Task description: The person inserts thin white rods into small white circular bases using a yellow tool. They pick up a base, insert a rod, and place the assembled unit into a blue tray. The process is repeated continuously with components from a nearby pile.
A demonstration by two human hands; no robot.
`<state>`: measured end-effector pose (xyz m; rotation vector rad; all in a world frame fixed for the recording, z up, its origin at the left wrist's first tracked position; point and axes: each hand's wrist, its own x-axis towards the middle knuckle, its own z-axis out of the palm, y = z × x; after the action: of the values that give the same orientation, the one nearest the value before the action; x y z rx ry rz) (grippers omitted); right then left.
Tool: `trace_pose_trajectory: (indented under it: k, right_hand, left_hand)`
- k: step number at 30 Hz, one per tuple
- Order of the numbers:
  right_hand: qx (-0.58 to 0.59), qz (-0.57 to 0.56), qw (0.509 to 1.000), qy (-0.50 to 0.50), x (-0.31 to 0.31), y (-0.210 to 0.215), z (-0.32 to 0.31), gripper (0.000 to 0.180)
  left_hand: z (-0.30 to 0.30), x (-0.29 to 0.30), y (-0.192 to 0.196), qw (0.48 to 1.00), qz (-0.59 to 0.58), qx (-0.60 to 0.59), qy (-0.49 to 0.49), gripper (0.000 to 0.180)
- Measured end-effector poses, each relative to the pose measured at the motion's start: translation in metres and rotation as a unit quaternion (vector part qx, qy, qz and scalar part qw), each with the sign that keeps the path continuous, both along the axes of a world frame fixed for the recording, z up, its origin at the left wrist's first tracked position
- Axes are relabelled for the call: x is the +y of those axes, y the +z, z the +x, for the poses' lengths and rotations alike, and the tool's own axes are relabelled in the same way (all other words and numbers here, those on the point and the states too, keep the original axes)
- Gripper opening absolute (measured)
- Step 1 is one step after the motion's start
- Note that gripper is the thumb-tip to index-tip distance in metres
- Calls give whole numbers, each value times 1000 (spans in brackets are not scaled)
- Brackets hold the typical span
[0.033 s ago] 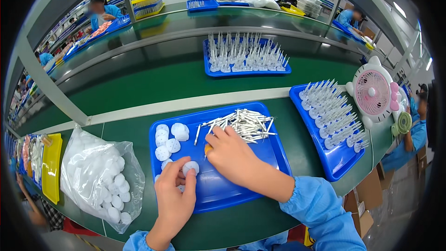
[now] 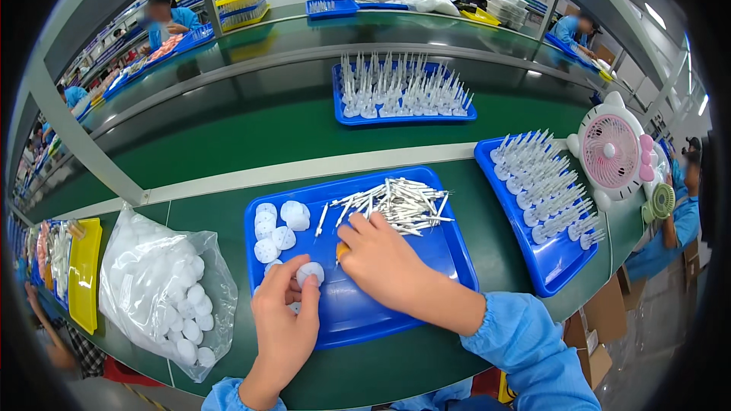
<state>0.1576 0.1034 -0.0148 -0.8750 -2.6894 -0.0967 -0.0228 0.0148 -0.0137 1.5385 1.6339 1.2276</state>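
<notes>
The round white piece (image 2: 310, 273) sits over the left part of the big tray (image 2: 373, 316), pinched between the thumb and fingers of your left hand (image 2: 285, 313). Your right hand (image 2: 378, 259) is over the middle of the big tray, fingers curled closed around a small orange thing (image 2: 342, 250), mostly hidden. Inside the big tray, more white rounds (image 2: 283, 239) lie along its left side and a heap of thin white sticks (image 2: 403, 205) at its far side. Left of the big tray rests a clear bag (image 2: 152, 281) full of white rounds; right of it, a narrower blue tray (image 2: 550, 270) carries rows of upright spiked pieces (image 2: 542, 183), with a pink-and-white fan (image 2: 609, 149) farther right.
</notes>
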Motion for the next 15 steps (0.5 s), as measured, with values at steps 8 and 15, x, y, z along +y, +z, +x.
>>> trace_pose_trajectory:
  k: [8, 15]
  right_hand:
    - [-15, -100, 995, 28, -55, 12, 32, 22]
    - [157, -189, 969, -17, -66, 20, 49, 38]
  left_hand:
    - [-2, -1, 5, 999, -21, -35, 2, 24]
    - [1, -2, 8, 987, -90, -126, -51, 18]
